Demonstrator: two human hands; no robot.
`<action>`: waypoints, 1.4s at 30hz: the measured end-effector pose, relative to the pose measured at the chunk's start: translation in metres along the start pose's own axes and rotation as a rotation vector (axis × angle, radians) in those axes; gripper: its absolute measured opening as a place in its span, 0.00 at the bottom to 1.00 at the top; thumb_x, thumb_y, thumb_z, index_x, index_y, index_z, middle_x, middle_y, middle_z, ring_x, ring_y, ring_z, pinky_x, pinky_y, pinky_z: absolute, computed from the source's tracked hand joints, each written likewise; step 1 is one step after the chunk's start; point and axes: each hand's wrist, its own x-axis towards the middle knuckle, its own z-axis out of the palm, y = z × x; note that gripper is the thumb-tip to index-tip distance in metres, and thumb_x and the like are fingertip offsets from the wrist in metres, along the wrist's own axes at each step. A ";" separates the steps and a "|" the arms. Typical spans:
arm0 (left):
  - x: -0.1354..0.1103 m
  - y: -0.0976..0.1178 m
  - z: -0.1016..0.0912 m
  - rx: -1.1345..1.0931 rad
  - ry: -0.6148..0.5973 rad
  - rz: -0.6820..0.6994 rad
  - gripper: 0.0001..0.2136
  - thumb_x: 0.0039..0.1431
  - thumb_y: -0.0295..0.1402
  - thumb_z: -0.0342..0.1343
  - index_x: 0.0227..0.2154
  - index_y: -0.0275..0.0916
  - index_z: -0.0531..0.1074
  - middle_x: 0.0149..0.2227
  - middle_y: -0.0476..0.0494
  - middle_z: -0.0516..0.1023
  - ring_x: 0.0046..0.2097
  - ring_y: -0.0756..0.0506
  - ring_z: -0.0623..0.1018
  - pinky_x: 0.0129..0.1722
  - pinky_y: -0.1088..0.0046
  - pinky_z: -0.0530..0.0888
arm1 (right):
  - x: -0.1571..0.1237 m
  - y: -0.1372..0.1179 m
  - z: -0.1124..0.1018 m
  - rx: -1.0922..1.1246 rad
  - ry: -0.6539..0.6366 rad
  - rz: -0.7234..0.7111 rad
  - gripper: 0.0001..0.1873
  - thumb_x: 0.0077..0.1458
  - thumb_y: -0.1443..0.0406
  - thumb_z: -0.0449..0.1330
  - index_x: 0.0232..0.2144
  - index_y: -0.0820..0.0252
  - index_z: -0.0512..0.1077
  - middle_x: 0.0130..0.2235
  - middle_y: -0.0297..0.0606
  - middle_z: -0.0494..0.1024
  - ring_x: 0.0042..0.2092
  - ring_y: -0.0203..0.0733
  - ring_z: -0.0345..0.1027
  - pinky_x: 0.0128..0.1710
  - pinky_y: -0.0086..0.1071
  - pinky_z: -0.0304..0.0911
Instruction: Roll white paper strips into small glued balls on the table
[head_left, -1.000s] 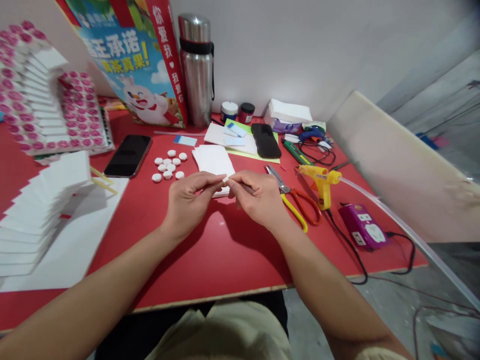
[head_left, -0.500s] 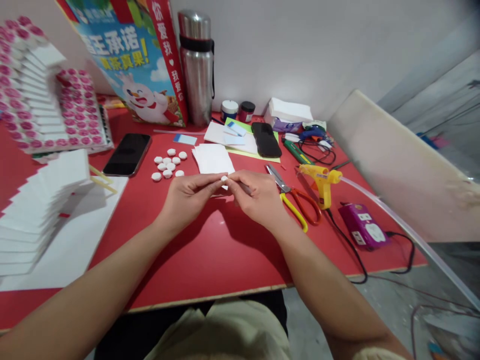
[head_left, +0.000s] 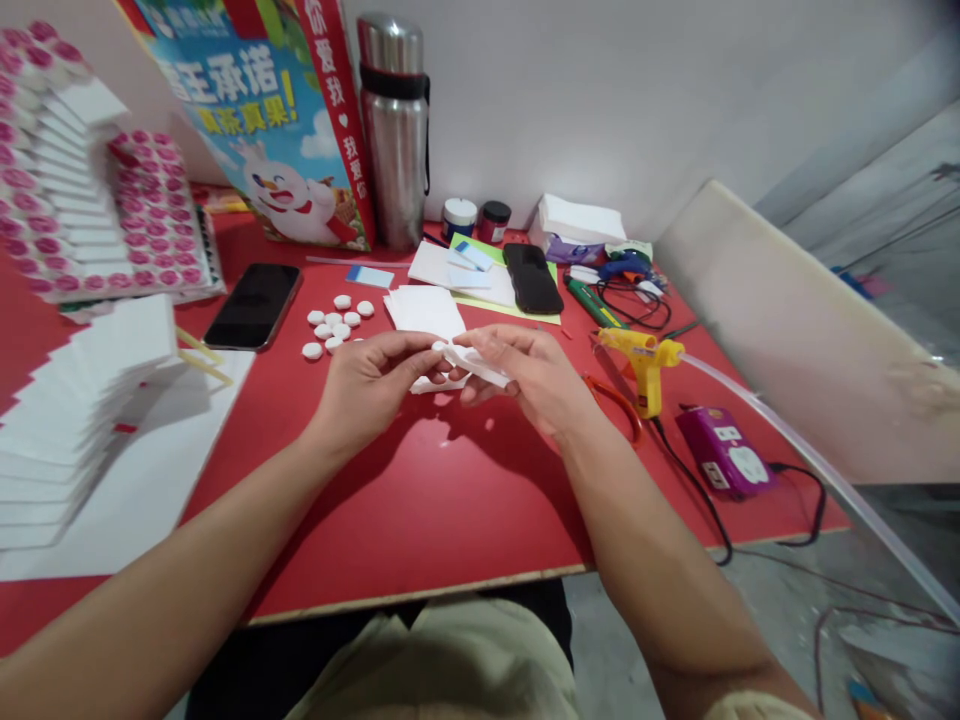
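My left hand (head_left: pixel 375 380) is closed, its thumb and fingertips pinching the left end of a white paper strip (head_left: pixel 484 366). The strip looks folded or rolled at that end. Its right part lies in my right hand (head_left: pixel 529 375), thumb on top and fingers curled underneath. Just below the fingertips another white piece (head_left: pixel 441 384) shows; what it is I cannot tell. Behind my hands lies a stack of white paper (head_left: pixel 426 308). Several small white paper rolls (head_left: pixel 330 325) sit left of the stack. Scissors (head_left: pixel 626 415) are mostly hidden behind my right hand, with an orange handle showing.
A yellow glue gun (head_left: pixel 643 360) and purple power box (head_left: pixel 726 450) stand on the right, cables trailing over the edge. Phones (head_left: pixel 255 305), a steel flask (head_left: pixel 394 140) and a printed bag (head_left: pixel 270 130) are behind. Fanned white boards (head_left: pixel 82 420) occupy the left.
My right hand has turned and shifted right, fingers opening out from the pinch. The white strip now shows between my hands, and the scissors' yellow handle has become hidden.
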 end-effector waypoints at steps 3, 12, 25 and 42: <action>0.000 0.000 -0.001 0.018 -0.016 -0.015 0.08 0.60 0.35 0.65 0.39 0.41 0.85 0.36 0.44 0.87 0.37 0.44 0.85 0.40 0.71 0.81 | 0.002 0.004 -0.002 0.069 0.003 0.040 0.19 0.50 0.53 0.73 0.35 0.62 0.78 0.32 0.37 0.83 0.26 0.36 0.76 0.29 0.30 0.75; -0.001 0.002 0.003 -0.061 -0.039 -0.074 0.08 0.58 0.35 0.66 0.38 0.38 0.83 0.34 0.45 0.86 0.35 0.46 0.84 0.39 0.72 0.81 | 0.001 0.004 0.010 -0.094 0.123 -0.010 0.15 0.48 0.57 0.73 0.29 0.62 0.77 0.26 0.34 0.80 0.23 0.34 0.72 0.25 0.28 0.69; -0.008 0.005 0.013 0.017 0.168 0.025 0.06 0.53 0.35 0.69 0.32 0.40 0.84 0.31 0.46 0.86 0.32 0.45 0.83 0.36 0.68 0.82 | -0.008 0.009 0.020 -0.388 0.178 -0.281 0.10 0.60 0.58 0.64 0.32 0.60 0.75 0.28 0.34 0.81 0.24 0.34 0.72 0.27 0.29 0.68; -0.007 0.002 0.004 0.013 0.047 0.097 0.06 0.57 0.36 0.67 0.35 0.41 0.85 0.35 0.45 0.86 0.35 0.45 0.84 0.39 0.69 0.81 | -0.012 -0.003 0.016 -0.334 0.120 -0.292 0.14 0.58 0.54 0.67 0.30 0.59 0.75 0.28 0.34 0.80 0.23 0.34 0.71 0.24 0.30 0.68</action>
